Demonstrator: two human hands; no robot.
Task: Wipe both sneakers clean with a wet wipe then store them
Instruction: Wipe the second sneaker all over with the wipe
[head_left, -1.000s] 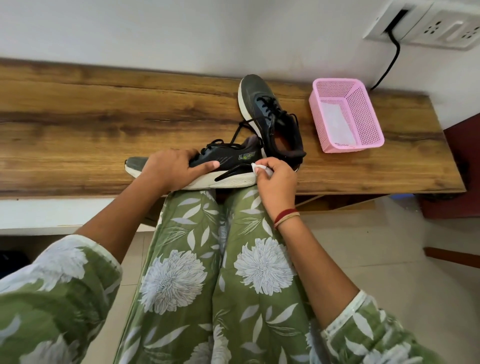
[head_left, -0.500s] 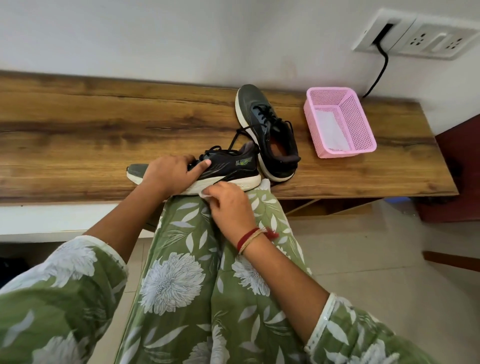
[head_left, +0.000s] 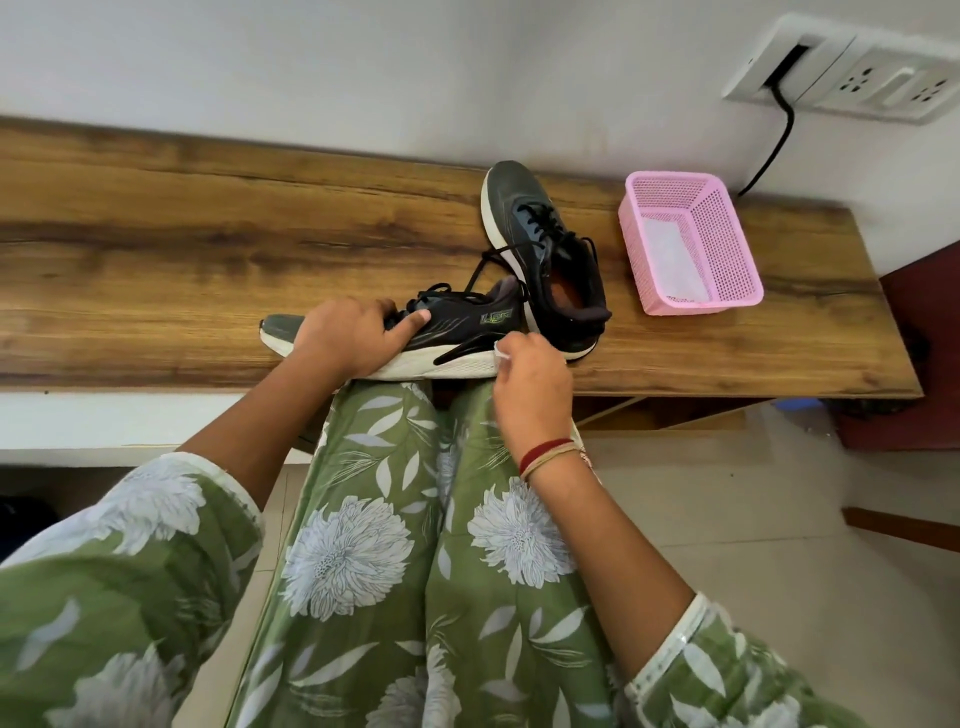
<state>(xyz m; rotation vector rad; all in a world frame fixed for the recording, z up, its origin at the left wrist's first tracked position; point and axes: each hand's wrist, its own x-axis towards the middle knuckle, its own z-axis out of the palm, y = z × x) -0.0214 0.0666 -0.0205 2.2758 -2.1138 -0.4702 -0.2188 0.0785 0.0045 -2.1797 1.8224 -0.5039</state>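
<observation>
Long brown wood-grain desk (head_left: 156, 249) against the wall carries everything. Left hand (head_left: 358, 338) clamps down over the laced top of a dark grey lace-up sneaker with a white sole (head_left: 467, 327), fingers curled on the upper, thumb along the side. This sneaker sits on its sole at the desk's front edge, toe pointing left. Right hand (head_left: 530, 384) pinches a small white wet wipe (head_left: 501, 354) against the heel end of the white sole.

Just behind and touching the heel area is the second dark grey sneaker with black laces (head_left: 550, 260), upright, toe toward the wall, no hand on it. Right of that, apart, is a pink perforated plastic basket (head_left: 727, 234) with something pale inside; cannot tell what. Further right are a white wall socket panel (head_left: 841, 78) and a black cable (head_left: 774, 145).

Progress: probably mid-wipe on the first sneaker's sole edge; how clean it is cannot be judged. The second sneaker looks yet to be wiped. Storing is not started, and no storage spot is evident.
</observation>
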